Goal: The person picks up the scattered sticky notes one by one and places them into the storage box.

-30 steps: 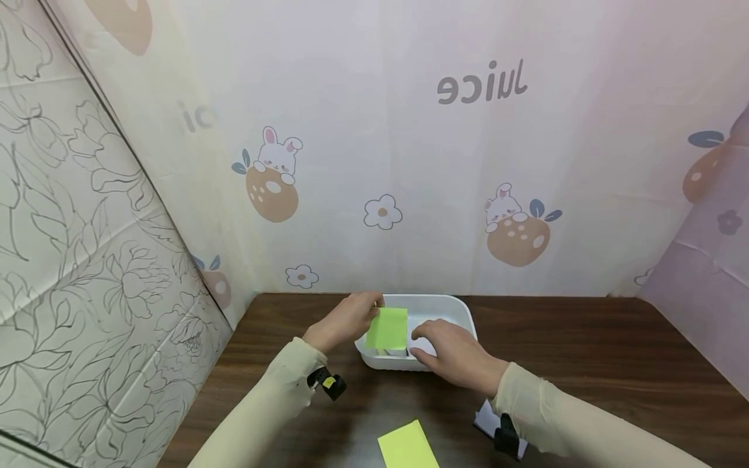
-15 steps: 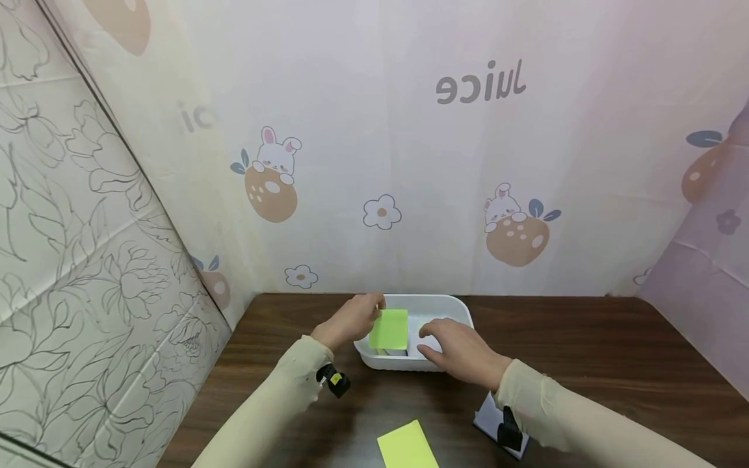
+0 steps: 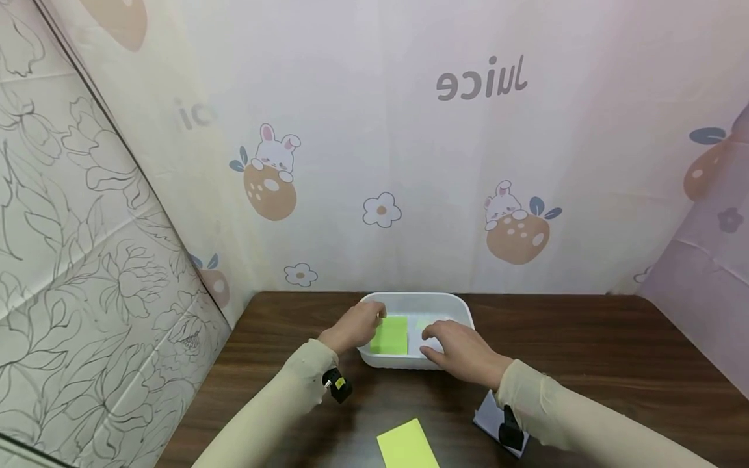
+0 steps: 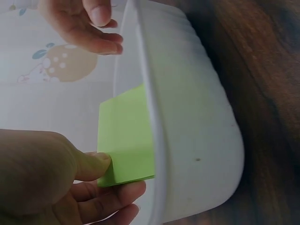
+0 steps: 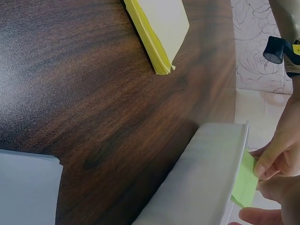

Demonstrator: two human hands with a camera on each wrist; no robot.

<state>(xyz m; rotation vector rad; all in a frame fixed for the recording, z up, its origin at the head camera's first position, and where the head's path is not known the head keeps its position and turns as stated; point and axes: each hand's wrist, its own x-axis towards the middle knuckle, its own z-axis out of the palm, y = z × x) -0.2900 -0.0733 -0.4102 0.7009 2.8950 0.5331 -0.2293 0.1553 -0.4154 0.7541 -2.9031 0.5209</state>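
Observation:
My left hand (image 3: 354,326) pinches a bright green sticky note pad (image 3: 391,337) by its left edge, thumb on top and fingers beneath. The pad is inside the left part of a white plastic basin (image 3: 404,363), below the rim; the left wrist view shows the green pad (image 4: 125,136) behind the basin's wall (image 4: 192,117). My right hand (image 3: 465,352) hovers over the basin's right side, thumb and fingers apart with nothing between them. A pale green patch (image 3: 422,323) shows on the basin floor by its fingertips.
A yellow sticky note pad (image 3: 408,446) lies on the dark wooden table (image 3: 597,364) in front of the basin. To its right, a greyish-purple note pad (image 3: 489,419) is partly covered by the right wrist's camera. A printed curtain (image 3: 380,130) hangs behind the table.
The green pad has come down into the basin and the pale edge beneath it is out of sight. My left hand has lowered with it; my right hand has shifted slightly right.

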